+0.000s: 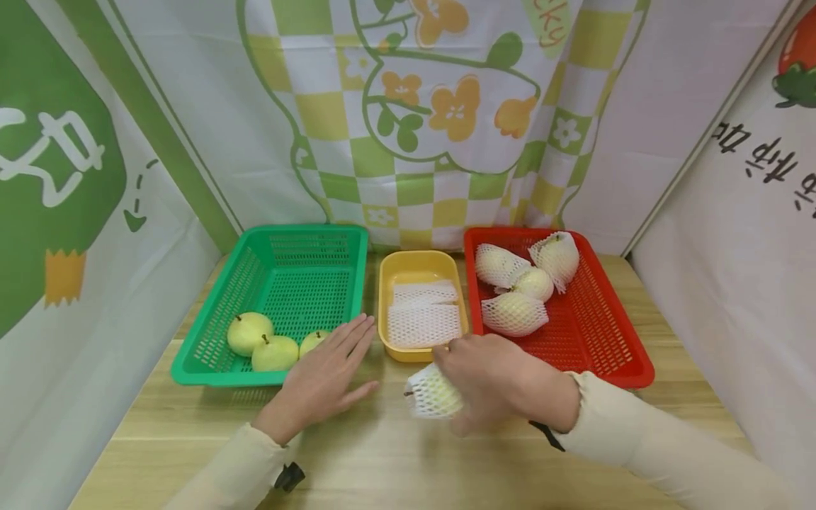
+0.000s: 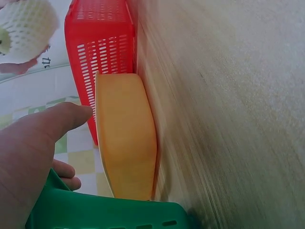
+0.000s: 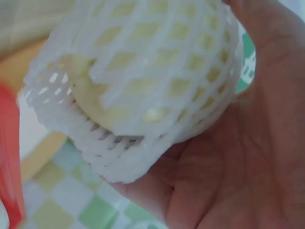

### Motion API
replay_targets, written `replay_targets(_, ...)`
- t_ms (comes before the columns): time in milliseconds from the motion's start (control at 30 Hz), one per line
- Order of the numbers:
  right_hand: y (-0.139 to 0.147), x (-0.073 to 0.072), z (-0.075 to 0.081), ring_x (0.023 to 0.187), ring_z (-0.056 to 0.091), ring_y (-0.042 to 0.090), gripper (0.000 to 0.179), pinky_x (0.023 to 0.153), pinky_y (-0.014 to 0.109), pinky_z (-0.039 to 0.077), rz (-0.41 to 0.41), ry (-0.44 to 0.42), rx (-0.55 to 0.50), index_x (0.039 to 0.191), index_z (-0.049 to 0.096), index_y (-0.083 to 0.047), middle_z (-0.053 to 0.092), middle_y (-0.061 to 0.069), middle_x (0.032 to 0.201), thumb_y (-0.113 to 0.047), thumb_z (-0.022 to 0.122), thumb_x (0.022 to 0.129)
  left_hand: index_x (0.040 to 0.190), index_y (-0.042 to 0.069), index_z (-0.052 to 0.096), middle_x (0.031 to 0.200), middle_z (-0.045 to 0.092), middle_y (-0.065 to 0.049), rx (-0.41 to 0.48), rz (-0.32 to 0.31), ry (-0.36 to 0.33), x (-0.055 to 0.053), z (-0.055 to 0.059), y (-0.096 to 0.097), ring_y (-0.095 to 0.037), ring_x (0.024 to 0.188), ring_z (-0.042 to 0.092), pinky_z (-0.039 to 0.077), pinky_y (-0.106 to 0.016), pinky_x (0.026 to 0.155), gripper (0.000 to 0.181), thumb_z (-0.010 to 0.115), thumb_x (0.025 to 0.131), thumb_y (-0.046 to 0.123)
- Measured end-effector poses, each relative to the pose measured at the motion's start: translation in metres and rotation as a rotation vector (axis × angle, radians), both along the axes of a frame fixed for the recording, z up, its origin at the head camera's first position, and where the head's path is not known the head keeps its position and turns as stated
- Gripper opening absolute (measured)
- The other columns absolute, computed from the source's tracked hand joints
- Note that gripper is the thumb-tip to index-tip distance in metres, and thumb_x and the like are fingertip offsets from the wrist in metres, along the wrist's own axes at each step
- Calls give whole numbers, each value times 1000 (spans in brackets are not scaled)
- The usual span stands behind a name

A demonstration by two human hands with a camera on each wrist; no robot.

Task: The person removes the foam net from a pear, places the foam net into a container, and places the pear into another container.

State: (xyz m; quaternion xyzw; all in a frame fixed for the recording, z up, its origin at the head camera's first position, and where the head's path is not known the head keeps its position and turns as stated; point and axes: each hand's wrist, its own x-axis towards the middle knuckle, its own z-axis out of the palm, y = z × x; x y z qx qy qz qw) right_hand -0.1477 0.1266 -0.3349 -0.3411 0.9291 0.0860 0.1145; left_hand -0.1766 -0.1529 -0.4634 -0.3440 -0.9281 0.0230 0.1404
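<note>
My right hand (image 1: 491,375) holds a pear (image 1: 438,392) in a white foam net sleeve above the table, in front of the yellow tray. In the right wrist view, fingers and thumb curve round the netted pear (image 3: 157,62), and the sleeve's loose end stands off it. My left hand (image 1: 328,375) has its fingers straight and lies over the green basket's front right corner, holding nothing. Beside it, three bare yellow-green pears (image 1: 275,353) sit at the front of the green basket (image 1: 191,372); the hand partly hides one. Flat foam net sleeves (image 1: 423,326) lie in the yellow tray (image 1: 417,261).
Several netted pears (image 1: 515,314) lie in the red basket (image 1: 627,354) on the right. The yellow tray stands between the two baskets on the wooden table (image 1: 376,460). A printed curtain (image 1: 433,198) hangs close behind them, with printed side walls left and right.
</note>
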Motion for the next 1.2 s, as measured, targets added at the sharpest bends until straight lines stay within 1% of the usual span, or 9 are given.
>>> replay_targets(233,-31,4,-41,93,70,22,69,75,37,62,42,26,38,117,66,-12,72,3,101,-61,86,72,160,-3,39,169,38,-19,4,0,15,-2,0,-3,-34,159,36,35,-47,130,91,68,97,56)
replay_targets(500,-35,-4,-80,95,68,20,74,80,36,62,-16,-31,48,122,66,-12,72,3,104,-59,89,70,160,-3,39,169,38,-18,18,-13,19,-4,0,0,-33,159,37,33,-46,130,90,68,98,55)
replay_targets(667,-32,-8,-97,98,68,21,77,82,37,62,-21,10,47,120,66,-12,72,4,105,-62,88,67,160,-2,39,169,38,-18,25,-8,25,-5,0,-3,-33,159,35,33,-47,130,90,68,97,56)
replay_targets(733,-30,-9,-101,98,68,21,78,82,37,62,-17,29,31,122,65,-12,72,5,106,-63,88,67,160,-2,40,169,38,-18,34,-17,47,-6,-1,-3,-33,160,34,34,-48,130,91,69,96,56)
replay_targets(800,-27,-9,-105,98,68,22,79,83,37,62,-11,39,0,124,64,-12,72,5,107,-62,87,68,159,-1,42,169,40,-16,77,-42,74,-4,0,-3,-33,159,35,35,-49,129,89,72,95,53)
replay_targets(900,-21,-8,-111,99,68,22,77,85,37,62,-1,32,-86,125,62,-11,70,5,109,-61,86,72,152,0,53,160,53,-15,213,-143,129,5,2,-1,-33,151,47,45,-49,123,78,77,92,44)
replay_targets(1033,-8,-5,-119,101,68,20,78,89,35,61,-13,-34,-243,131,58,-10,68,4,115,-60,85,78,133,5,68,132,72,-7,396,-311,134,28,1,8,-22,120,68,61,-37,101,48,76,93,30)
replay_targets(1100,-2,-3,-123,103,68,19,81,90,35,62,-25,-59,-310,137,56,-10,69,4,120,-60,84,80,121,9,72,118,75,-1,434,-346,86,38,-3,12,-15,106,70,63,-30,91,33,77,92,25)
replay_targets(1200,6,-2,-127,108,68,20,88,92,37,62,-56,-90,-376,145,51,-10,68,8,129,-62,83,81,111,13,73,109,75,4,458,-333,-41,47,-13,16,-10,100,71,63,-25,88,23,81,89,17)
